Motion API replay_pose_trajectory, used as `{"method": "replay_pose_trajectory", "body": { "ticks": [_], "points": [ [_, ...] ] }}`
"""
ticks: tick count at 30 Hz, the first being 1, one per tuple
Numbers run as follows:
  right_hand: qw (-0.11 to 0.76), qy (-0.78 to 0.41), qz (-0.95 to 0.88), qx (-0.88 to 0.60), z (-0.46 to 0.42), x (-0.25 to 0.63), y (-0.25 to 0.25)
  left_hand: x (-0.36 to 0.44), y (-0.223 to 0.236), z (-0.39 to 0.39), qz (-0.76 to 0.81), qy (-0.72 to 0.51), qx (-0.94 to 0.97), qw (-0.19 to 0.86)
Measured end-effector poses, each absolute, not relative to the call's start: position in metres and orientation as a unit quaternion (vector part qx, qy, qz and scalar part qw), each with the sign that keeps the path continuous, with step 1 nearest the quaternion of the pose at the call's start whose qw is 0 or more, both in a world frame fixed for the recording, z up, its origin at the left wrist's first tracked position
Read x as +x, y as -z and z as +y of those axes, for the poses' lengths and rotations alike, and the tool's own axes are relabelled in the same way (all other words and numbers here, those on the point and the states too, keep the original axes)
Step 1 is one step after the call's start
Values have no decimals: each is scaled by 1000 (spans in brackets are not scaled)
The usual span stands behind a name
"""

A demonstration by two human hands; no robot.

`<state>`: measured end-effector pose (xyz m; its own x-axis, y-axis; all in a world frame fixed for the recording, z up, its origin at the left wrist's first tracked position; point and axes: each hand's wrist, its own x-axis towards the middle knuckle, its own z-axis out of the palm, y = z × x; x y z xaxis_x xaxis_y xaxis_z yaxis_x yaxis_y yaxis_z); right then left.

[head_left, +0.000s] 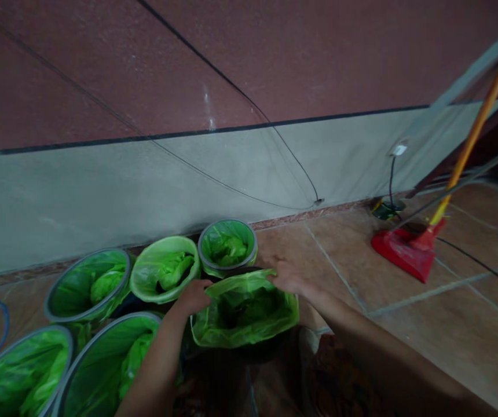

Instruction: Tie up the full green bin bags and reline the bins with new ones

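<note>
In front of me stands a bin lined with a green plastic bag [249, 336], its edge folded outward over the rim. My left hand [194, 296] is closed on the bag's edge at the left side of the rim. On the opposite side, my right hand [287, 277] pinches the same edge near the back corner. More green plastic lies bunched inside, too dark to make out fully. Just behind stands a grey-rimmed bin [227, 221] with a green liner. A bin with its rim covered by green plastic [134, 272] is beside it, to the left.
Several more lined bins crowd the left, including a grey-rimmed one [49, 301] by the wall [79, 197]. A blue hose or cord [6, 324] curves at the left edge. Rightward, a red dustpan [401, 255] with a yellow handle rests on floor tiles. Cables hang along the wall.
</note>
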<state>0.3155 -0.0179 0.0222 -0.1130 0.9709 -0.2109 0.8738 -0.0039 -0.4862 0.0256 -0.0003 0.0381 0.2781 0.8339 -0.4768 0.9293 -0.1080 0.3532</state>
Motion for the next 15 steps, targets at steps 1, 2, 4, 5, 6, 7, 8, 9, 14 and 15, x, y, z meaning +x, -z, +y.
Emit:
{"method": "replay_pose_trajectory", "body": {
  "ticks": [1, 2, 4, 5, 6, 7, 8, 9, 14, 15],
  "points": [
    [81, -254, -713, -648, -20, 309, -21, 30, -38, -1, 588, 79, 745, 305],
    [61, -248, -720, -645, -22, 304, -20, 35, -37, -3, 589, 80, 750, 291],
    [16, -234, -724, -649, -25, 296, -16, 43, -35, -4, 600, 79, 761, 234],
    [-5, -228, -723, -652, -26, 293, -15, 47, -34, -5, 605, 76, 766, 205],
    [-24, -226, -724, -651, -27, 292, -14, 49, -33, -5, 605, 72, 772, 183],
    [-37, -227, -727, -647, -28, 292, -15, 50, -33, -4, 600, 70, 778, 173],
    [-43, -229, -730, -643, -28, 292, -17, 51, -32, -4, 597, 68, 781, 170],
    [-41, -227, -732, -641, -28, 293, -19, 51, -33, -4, 596, 63, 783, 169],
    [103, -198, -701, -677, -22, 302, -43, 54, -41, -5, 634, -14, 760, 143],
    [130, -193, -684, -691, -21, 304, -47, 56, -43, -6, 638, -24, 757, 140]
  ]
}}
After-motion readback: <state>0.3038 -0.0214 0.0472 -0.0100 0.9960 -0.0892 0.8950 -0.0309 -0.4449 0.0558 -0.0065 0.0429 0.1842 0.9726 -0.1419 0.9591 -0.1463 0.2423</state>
